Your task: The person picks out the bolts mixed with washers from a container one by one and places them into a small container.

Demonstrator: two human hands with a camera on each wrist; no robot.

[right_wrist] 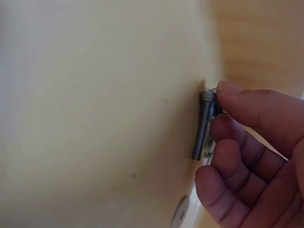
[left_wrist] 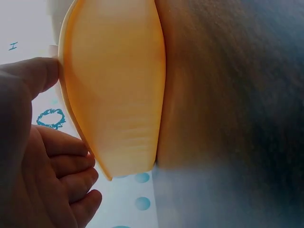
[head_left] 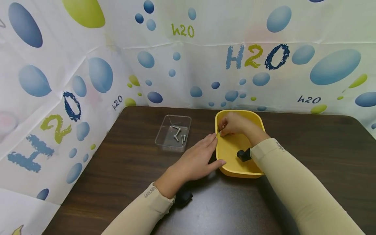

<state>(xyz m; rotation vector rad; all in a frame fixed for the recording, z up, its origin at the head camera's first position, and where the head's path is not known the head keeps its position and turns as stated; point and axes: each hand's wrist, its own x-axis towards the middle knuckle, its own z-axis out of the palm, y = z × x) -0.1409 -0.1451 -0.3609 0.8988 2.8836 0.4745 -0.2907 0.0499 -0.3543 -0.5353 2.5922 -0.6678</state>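
My right hand (head_left: 236, 123) reaches down inside a yellow plastic bin (head_left: 230, 151), at its far left wall. In the right wrist view, thumb and forefinger pinch at the head of a metal bolt (right_wrist: 203, 126), and the other fingers curl beside its threaded shaft. More metal lies partly hidden behind those fingers. A flat round metal piece (right_wrist: 180, 212), like a washer, leans by the wall below. My left hand (head_left: 195, 160) rests against the bin's left side, fingers extended. Its thumb and fingertips touch the rim (left_wrist: 71, 102) in the left wrist view.
A clear plastic box (head_left: 164, 140) holding several metal bolts (head_left: 177, 132) stands left of the bin on the dark wooden table (head_left: 132, 160). A white sheet (head_left: 205, 42) printed with blue and green drops hangs behind the table and along its left side.
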